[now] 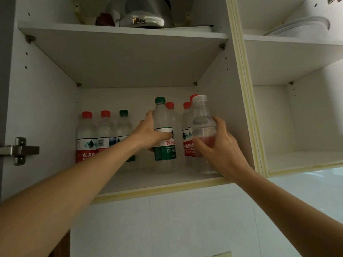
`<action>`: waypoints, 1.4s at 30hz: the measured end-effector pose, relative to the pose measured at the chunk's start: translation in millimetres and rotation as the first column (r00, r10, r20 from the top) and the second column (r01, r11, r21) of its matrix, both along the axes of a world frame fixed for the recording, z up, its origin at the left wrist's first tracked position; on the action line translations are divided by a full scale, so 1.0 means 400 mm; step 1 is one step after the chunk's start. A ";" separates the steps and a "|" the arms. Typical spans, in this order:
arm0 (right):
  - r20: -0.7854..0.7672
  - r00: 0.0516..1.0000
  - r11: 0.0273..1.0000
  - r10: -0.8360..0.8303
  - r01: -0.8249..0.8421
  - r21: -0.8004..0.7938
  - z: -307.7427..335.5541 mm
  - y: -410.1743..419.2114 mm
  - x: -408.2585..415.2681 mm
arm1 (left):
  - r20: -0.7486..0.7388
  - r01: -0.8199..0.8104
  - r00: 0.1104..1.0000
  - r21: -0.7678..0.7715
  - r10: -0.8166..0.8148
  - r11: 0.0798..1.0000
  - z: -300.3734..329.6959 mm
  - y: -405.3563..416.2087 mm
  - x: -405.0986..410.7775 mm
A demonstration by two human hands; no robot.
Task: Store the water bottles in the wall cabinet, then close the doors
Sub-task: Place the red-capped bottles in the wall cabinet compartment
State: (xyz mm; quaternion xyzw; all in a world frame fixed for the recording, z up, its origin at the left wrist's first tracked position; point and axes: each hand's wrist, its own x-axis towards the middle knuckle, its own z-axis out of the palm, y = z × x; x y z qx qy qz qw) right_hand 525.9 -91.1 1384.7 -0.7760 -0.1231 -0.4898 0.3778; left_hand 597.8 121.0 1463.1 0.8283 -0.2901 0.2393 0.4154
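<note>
Both arms reach up into the cabinet (46, 101). The left hand (148, 134) grips a green-capped bottle (164, 138); the right hand (220, 145) grips a clear-capped bottle (202, 123). Both bottles stand upright on the lower shelf (148, 179) among other bottles (105, 134).

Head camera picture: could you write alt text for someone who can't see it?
Two bare hands set bottles on the lower shelf of an open wall cabinet: the left hand grips a green-capped bottle, the right hand a clear-capped bottle. More red- and green-capped bottles stand behind, and a metal kettle sits above.
</note>
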 end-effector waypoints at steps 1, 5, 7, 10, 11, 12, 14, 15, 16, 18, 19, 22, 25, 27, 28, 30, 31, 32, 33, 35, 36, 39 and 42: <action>-0.005 1.000 1.000 0.004 -0.004 0.004 0.001 -0.001 0.000 | -0.016 -0.008 1.000 0.005 0.008 1.000 0.005 0.015 0.005; -0.010 1.000 1.000 0.016 -0.016 0.006 0.001 -0.001 -0.001 | -0.007 -0.096 0.995 0.081 0.097 0.992 0.029 0.069 0.036; -0.015 1.000 1.000 0.013 -0.012 0.006 0.001 -0.002 0.000 | 0.055 -0.154 0.988 0.175 0.147 0.972 0.037 0.087 0.053; -0.019 1.000 1.000 0.016 -0.015 0.009 0.001 0.000 -0.001 | 0.125 -0.198 0.978 0.301 0.168 0.933 0.050 0.102 0.074; -0.018 1.000 1.000 0.013 -0.013 0.008 0.000 0.000 0.000 | 0.158 -0.226 0.971 0.354 0.180 0.908 0.058 0.107 0.081; -0.017 1.000 1.000 0.010 -0.010 0.007 0.000 0.000 0.001 | 0.197 -0.267 0.960 0.410 0.201 0.872 0.067 0.110 0.089; -0.014 1.000 1.000 0.005 -0.005 0.006 -0.001 0.000 0.002 | 0.282 -0.375 0.923 0.491 0.263 0.786 0.081 0.109 0.104; -0.013 1.000 1.000 0.002 -0.002 0.004 -0.001 -0.001 0.002 | 0.320 -0.426 0.900 0.509 0.295 0.748 0.085 0.106 0.112; -0.014 1.000 1.000 -0.001 0.001 0.002 -0.001 -0.001 0.002 | 0.350 -0.467 0.880 0.517 0.321 0.717 0.088 0.103 0.121; -0.017 1.000 1.000 0.000 0.000 0.002 -0.001 -0.001 0.001 | 0.385 -0.528 0.847 0.523 0.368 0.669 0.089 0.095 0.142; -0.019 1.000 1.000 0.000 0.000 0.003 0.000 0.000 0.001 | 0.393 -0.552 0.833 0.527 0.390 0.646 0.088 0.094 0.151; -0.019 1.000 1.000 0.002 -0.002 0.005 0.001 0.000 0.000 | 0.420 -0.599 0.801 0.534 0.428 0.597 0.084 0.103 0.185; -0.013 1.000 1.000 0.012 -0.012 0.005 0.000 -0.002 0.001 | 0.445 -0.611 0.790 0.514 0.422 0.602 0.074 0.106 0.214; -0.018 1.000 1.000 0.013 -0.013 0.004 0.000 -0.003 0.003 | 0.472 -0.637 0.769 0.504 0.432 0.583 0.068 0.092 0.224; -0.018 1.000 1.000 0.015 -0.015 0.003 0.000 -0.003 0.004 | 0.489 -0.657 0.752 0.502 0.443 0.562 0.066 0.083 0.226; -0.017 1.000 1.000 0.016 -0.016 0.004 -0.001 -0.003 0.003 | 0.549 -0.715 0.696 0.475 0.463 0.513 0.059 0.069 0.223; -0.017 1.000 1.000 0.015 -0.015 0.006 0.000 -0.002 0.002 | 0.581 -0.744 0.664 0.450 0.471 0.494 0.053 0.065 0.220; -0.017 1.000 1.000 0.015 -0.014 0.009 0.000 -0.001 0.000 | 0.606 -0.763 0.640 0.425 0.473 0.487 0.046 0.062 0.216; -0.017 1.000 1.000 0.015 -0.015 0.011 -0.001 0.000 -0.002 | 0.615 -0.760 0.638 0.407 0.462 0.507 0.041 0.059 0.210; -0.020 1.000 1.000 0.015 -0.015 0.011 -0.001 0.000 -0.004 | 0.558 -0.624 0.740 0.361 0.376 0.693 0.038 0.049 0.194; -0.021 1.000 1.000 0.015 -0.015 0.011 -0.001 0.001 -0.005 | 0.471 -0.460 0.834 0.303 0.288 0.835 0.045 0.041 0.180; -0.014 1.000 1.000 0.015 -0.015 0.011 -0.001 0.003 -0.004 | 0.185 0.053 0.981 0.057 -0.063 0.997 0.062 0.008 0.145; -0.013 1.000 1.000 0.005 -0.005 0.011 0.000 0.004 -0.002 | 0.063 0.136 0.988 0.059 -0.139 0.989 0.056 -0.027 0.124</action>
